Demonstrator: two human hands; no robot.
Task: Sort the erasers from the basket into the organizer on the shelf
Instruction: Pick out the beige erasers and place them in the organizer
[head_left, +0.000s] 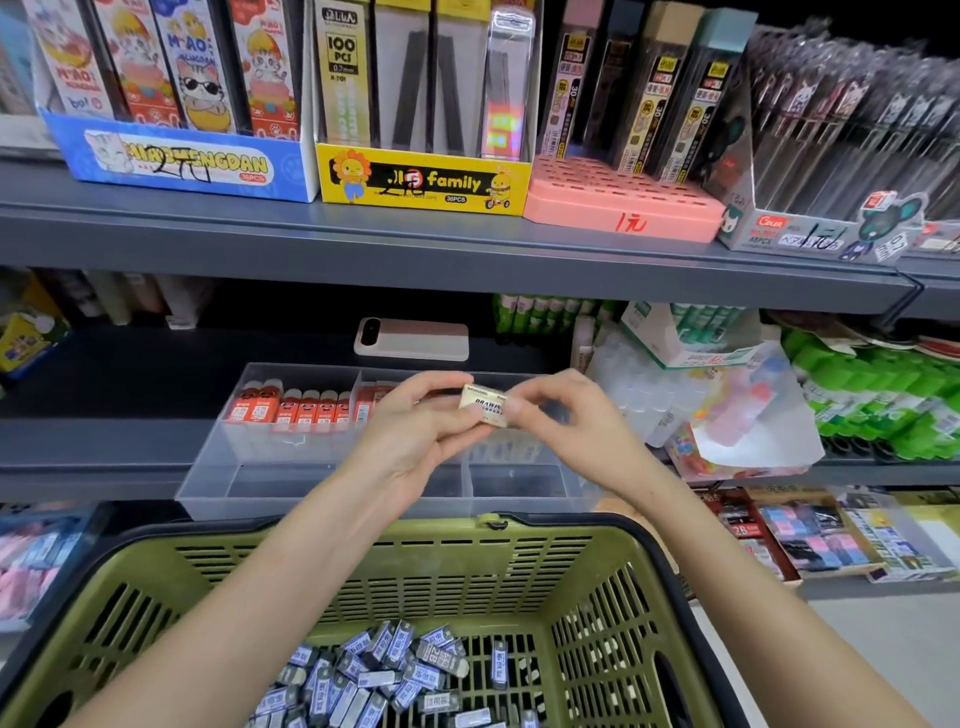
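Over shelf organizer (218, 467), L hand (415, 431) & R hand (566, 415) grips both pinch one cream eraser (484, 403).

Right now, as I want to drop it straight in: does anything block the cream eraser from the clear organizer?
Nothing visible does. The left hand and right hand pinch the cream rectangular eraser over the clear plastic organizer; its front compartments lie open below, and red-sleeved erasers stand in the back row.
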